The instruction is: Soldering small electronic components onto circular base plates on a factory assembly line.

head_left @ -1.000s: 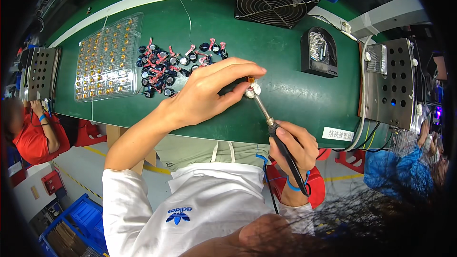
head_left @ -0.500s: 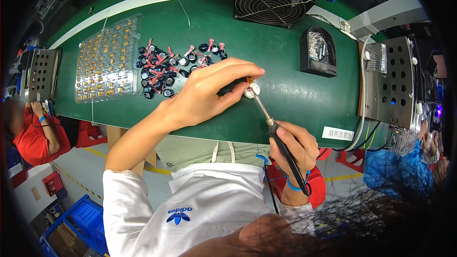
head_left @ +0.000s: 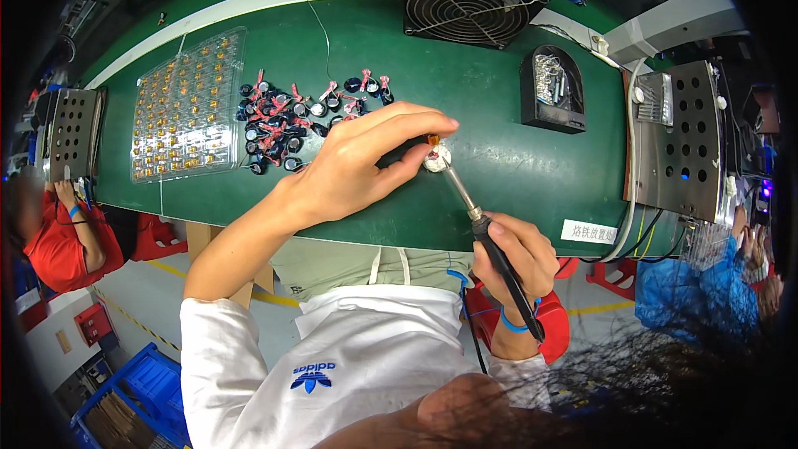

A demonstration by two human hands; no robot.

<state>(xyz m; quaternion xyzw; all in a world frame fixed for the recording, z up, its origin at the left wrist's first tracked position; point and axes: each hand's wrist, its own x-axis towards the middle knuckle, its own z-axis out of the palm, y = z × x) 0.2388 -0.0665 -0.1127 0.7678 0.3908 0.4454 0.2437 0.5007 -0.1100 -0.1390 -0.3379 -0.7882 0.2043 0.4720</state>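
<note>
Since the earlier frame, one soldering iron (head_left: 492, 251) has shifted slightly rightward against one white round piece (head_left: 437, 160).
In the head view, the left hand (head_left: 353, 162) pinches one small amber part (head_left: 433, 140) between thumb and index finger, beside the white piece; the right hand (head_left: 524, 259) is wrapped around the iron's handle, tip at the piece, contact unclear. On the green table (head_left: 540, 179): one clear tray (head_left: 238, 75), one pile of red-leaded round components (head_left: 278, 120), too crowded for counting, one fan (head_left: 470, 10), one black box (head_left: 553, 119).
</note>
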